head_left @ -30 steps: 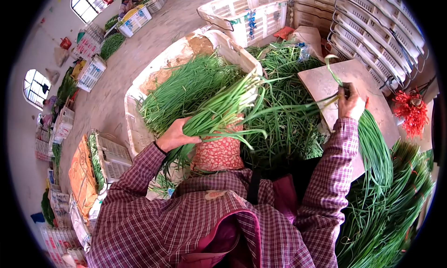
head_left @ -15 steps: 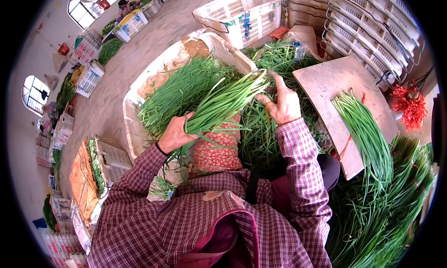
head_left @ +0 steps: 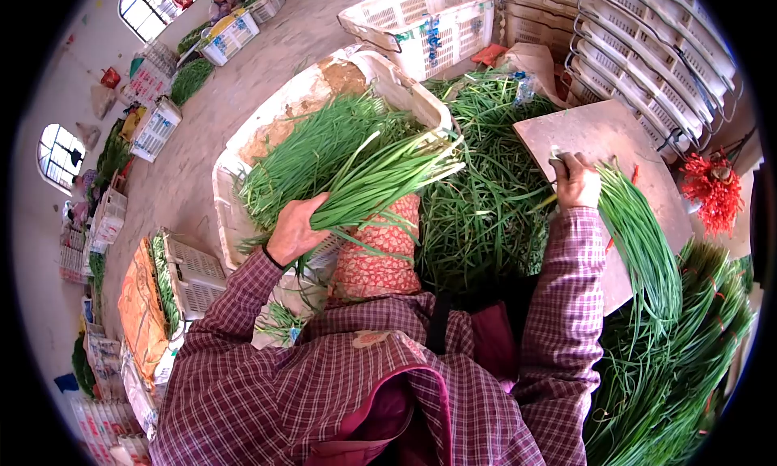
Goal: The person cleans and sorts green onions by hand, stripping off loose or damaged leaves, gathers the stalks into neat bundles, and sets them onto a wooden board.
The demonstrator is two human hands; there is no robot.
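My left hand is wrapped round a loose bunch of garlic chives, whose pale stem ends point to the right. The bunch is above a white plastic crate with more chives lying in it. My right hand is over a flat board on my right, its fingers curled. What they hold, if anything, is hidden. Right beside that hand lies another bunch of chives, partly on the board, its leaves hanging over the near edge.
Loose green leaves are heaped between the crate and the board. Tied chives lie at the lower right, below a cluster of red ties. Stacked crates and another crate stand behind. A person sits far back.
My right hand has moved right, from the stem ends of the held chives to the board, and its fingers have curled. My left hand still holds its bunch, tilted slightly lower.
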